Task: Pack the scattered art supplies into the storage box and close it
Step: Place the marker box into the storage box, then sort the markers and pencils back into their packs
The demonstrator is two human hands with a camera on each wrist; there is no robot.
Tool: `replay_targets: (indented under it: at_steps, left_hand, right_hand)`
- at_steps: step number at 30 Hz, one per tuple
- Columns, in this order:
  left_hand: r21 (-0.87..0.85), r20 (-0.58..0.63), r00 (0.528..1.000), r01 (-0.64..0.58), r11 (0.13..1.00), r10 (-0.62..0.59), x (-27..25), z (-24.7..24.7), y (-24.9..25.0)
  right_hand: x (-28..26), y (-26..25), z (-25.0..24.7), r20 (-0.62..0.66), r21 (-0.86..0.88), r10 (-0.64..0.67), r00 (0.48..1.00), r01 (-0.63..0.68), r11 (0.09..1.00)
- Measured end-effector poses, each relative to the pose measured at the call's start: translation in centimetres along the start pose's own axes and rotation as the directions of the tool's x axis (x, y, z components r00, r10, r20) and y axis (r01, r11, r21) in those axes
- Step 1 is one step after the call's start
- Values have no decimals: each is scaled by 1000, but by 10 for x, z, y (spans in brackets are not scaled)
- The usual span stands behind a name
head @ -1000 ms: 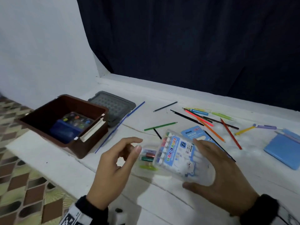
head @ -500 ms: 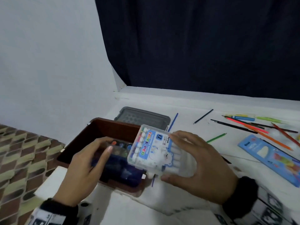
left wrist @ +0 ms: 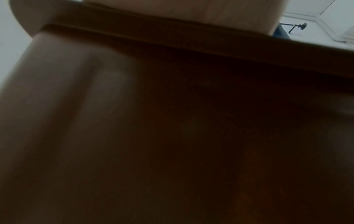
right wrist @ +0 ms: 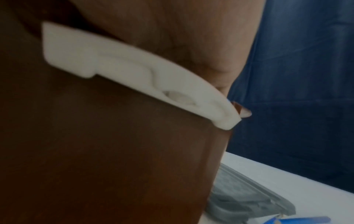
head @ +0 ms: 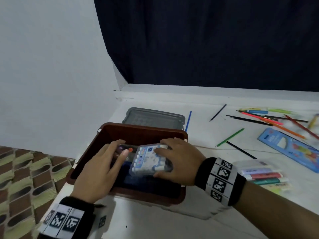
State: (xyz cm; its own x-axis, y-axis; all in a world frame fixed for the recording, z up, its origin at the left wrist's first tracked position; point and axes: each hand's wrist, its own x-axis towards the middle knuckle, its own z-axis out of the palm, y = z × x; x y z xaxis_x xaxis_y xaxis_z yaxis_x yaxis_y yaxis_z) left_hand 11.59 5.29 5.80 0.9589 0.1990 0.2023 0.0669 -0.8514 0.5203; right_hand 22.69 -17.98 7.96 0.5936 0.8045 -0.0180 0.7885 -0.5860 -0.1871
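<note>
The brown storage box [head: 143, 129] stands open at the table's left end. My right hand [head: 160, 163] grips a clear colour pen case [head: 146, 163] by its far and near edges, low inside the box. It lies over a dark blue paint set [head: 127, 178]. My left hand [head: 120, 147] reaches in from the left with relaxed fingers beside the case; whether it touches the case I cannot tell. The grey lid [head: 153, 116] lies flat behind the box. Both wrist views are filled by the box's brown wall [left wrist: 191, 121], the right one showing a white latch [right wrist: 134, 78].
Several loose coloured pencils [head: 259, 118] lie scattered at the right, with a green pencil [head: 230, 137] and a blue pencil [head: 188, 120] nearer the box. A blue flat pack [head: 290, 149] and a clear pack of markers [head: 262, 175] lie right of my right wrist. The table edge [head: 57, 195] drops to patterned floor at left.
My right hand has carried the colour pen case left from the table and down into the box. The left hand has moved along with it into the box.
</note>
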Motion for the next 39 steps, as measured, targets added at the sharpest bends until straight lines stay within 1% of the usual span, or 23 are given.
replay_targets:
  at_steps: [3, 7, 9, 11, 13, 15, 17, 19, 21, 22, 24, 29, 31, 34, 36, 39]
  left_hand:
    - [13, 18, 1000, -6, 1000, 5, 3, 0, -1]
    - [42, 64, 997, -40, 998, 37, 4, -1, 5]
    - [54, 62, 996, -66, 996, 62, 5, 0, 7]
    - [24, 21, 995, -102, 995, 101, 3, 3, 11]
    - [-89, -73, 989, -134, 987, 128, 1, 8, 20]
    - [-220, -139, 983, -151, 964, 122, -1, 15, 37]
    - [-334, -182, 977, -169, 927, 113, -4, 21, 61]
    - [-414, -205, 972, -193, 890, 115, -6, 29, 87]
    - [-453, -234, 962, -233, 861, 137, -7, 36, 113]
    - [-450, -254, 956, -253, 856, 149, -7, 40, 126]
    - [-455, -262, 953, -259, 852, 150, -6, 49, 155]
    - [-547, -220, 970, -211, 810, 103, -4, 97, 218]
    - [-540, -160, 979, -194, 819, 127, -4, 121, 243]
    - [-519, -18, 978, -189, 834, 210, -2, 151, 282]
    - [-486, 58, 959, -217, 847, 278, 5, 165, 310]
    - [-417, 124, 918, -296, 860, 376, 27, 182, 345]
  right_hand:
    - [8, 1, 7, 69, -52, 7, 998, -4, 999]
    - [17, -2, 13, 170, -202, 56, 984, -21, 979]
    - [20, -4, 17, 152, -222, 75, 986, -40, 974]
    - [18, -5, 17, 68, -137, 67, 995, -57, 989]
    - [12, -3, 16, -18, 27, 35, 999, -34, 999]
    - [3, 3, 12, -92, 190, 9, 996, 9, 982]
    - [-10, 13, 5, -181, 307, 29, 983, 28, 951]
    - [-29, 28, -4, -305, 381, 71, 950, 53, 923]
    - [-53, 46, -13, -429, 414, 113, 896, 84, 906]
    - [-66, 56, -18, -479, 416, 130, 868, 94, 905]
    - [-94, 79, -25, -537, 418, 164, 827, 92, 904]
    - [-167, 149, -36, -570, 484, 281, 772, 40, 874]
    - [-196, 183, -37, -573, 503, 335, 748, -2, 865]
    - [-237, 235, -35, -582, 512, 417, 698, -84, 855]
    - [-263, 270, -34, -569, 520, 466, 678, -142, 842]
    - [-298, 321, -38, -513, 489, 499, 699, -240, 839]
